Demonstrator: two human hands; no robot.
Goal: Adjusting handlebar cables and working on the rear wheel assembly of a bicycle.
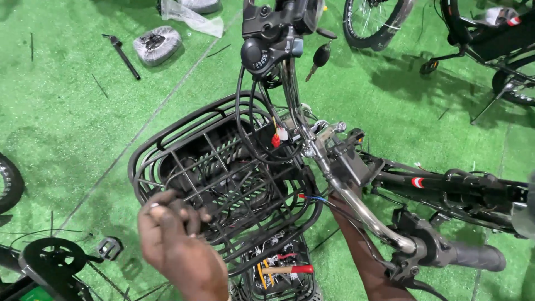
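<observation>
The left hand (175,242) grips the near rim of the black wire basket (223,167), fingers curled together and pinched on thin dark wires at that rim. The basket sits at the front of a bicycle, just beside the chrome handlebar (356,203) that crosses its right edge. The right hand is hidden (only its forearm (362,256) shows, passing under the handlebar), so I cannot tell how its fingers stand. A key (319,58) hangs near the throttle grip (261,56) above the green turf (72,122).

head view | worn camera, looks steeply down | close over basket (223,178) and handlebar (356,206)
</observation>
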